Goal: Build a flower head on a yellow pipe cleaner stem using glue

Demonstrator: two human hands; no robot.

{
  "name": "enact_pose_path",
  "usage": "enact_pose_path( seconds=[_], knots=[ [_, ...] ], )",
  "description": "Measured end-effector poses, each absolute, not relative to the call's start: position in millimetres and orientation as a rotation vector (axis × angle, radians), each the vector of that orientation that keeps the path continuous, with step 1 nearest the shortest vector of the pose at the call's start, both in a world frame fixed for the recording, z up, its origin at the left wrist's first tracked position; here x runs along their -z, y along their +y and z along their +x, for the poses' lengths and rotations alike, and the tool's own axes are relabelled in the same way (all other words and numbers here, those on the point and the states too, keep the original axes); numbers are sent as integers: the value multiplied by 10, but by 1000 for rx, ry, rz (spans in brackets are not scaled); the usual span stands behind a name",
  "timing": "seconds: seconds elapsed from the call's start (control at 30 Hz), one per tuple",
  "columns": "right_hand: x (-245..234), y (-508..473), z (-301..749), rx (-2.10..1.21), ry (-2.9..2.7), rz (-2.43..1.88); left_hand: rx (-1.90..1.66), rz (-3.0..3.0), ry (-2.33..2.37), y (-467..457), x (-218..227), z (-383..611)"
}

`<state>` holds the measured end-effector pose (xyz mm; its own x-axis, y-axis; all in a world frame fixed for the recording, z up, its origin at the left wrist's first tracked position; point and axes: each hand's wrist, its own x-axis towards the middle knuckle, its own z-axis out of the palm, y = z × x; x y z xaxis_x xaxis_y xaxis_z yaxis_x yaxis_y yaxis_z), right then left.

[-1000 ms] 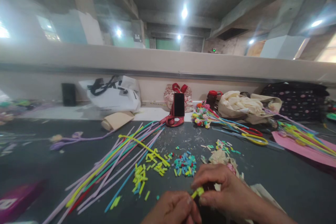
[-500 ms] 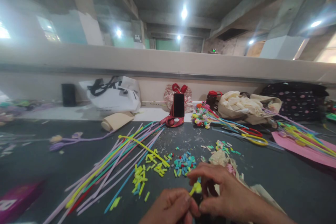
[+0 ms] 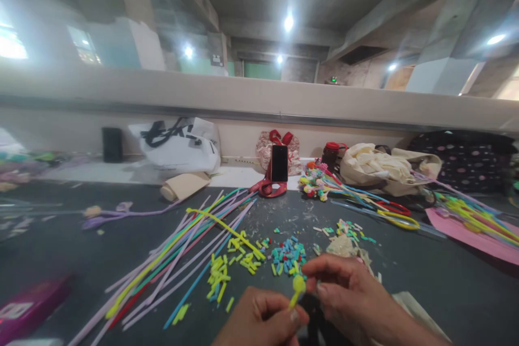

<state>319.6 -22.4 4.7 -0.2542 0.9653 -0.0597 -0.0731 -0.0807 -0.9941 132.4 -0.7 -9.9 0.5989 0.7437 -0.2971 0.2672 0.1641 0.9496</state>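
Desk (image 3: 424,275): dark, matte, pale specks scattered mid-surface. Containers logged first. At the back right we note a dark dotted bag (image 3: 466,162), bulging; contents hidden. Back left, a white bag (image 3: 178,151), creased and thin-walled, with black lettering; we cannot see inside. Right of centre, a beige bag (image 3: 359,178), slumped, heaped with crumpled cream cloth (image 3: 371,159). At centre stands a patterned pouch (image 3: 265,148) with red ties on top; contents hidden.

Long rods (image 3: 172,267) lie fanned on the left: slender, mostly straight, in lilac, yellow, teal, red and blue. A flat pink sheet (image 3: 466,230) at far right bears more rods, mainly yellow. A dark bottle (image 3: 330,158) with a red lid sits beside the beige bag; fill level cannot be read. A black phone (image 3: 279,163) is propped upright before the pouch.

Left hand (image 3: 263,316): fingers pinch the thin stalk of a yellow piece (image 3: 299,284), its rounded, lumpy head uppermost, above the near part of the desk. Right hand (image 3: 352,294): fingers loosely curved and parted just beside that head; we cannot tell whether a fingertip grazes it.

Smallest: short yellow cuttings (image 3: 218,275) and a blue-teal pile (image 3: 288,254), stubby cylinders.
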Motion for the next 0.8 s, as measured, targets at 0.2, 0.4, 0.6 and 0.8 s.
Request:
enact_pose_path(
  seconds=[0.2, 0.4, 0.6, 0.8],
  knots=[
    [31, -139, 3107, -1457, -1335, -1118, -381, 1334, 902, -8, 104, 1323],
    [-33, -127, 3061, -1495, -1351, -1144, -367, 1263, 930, -48, 43, 1343],
    [-51, -163, 3119, -1474, -1460, -1137, -467, 1164, 847, -65, 62, 1381],
    [-37, -185, 3235, -1304, -1814, -1213, -454, 1095, 829, -64, 190, 1419]
  ],
)
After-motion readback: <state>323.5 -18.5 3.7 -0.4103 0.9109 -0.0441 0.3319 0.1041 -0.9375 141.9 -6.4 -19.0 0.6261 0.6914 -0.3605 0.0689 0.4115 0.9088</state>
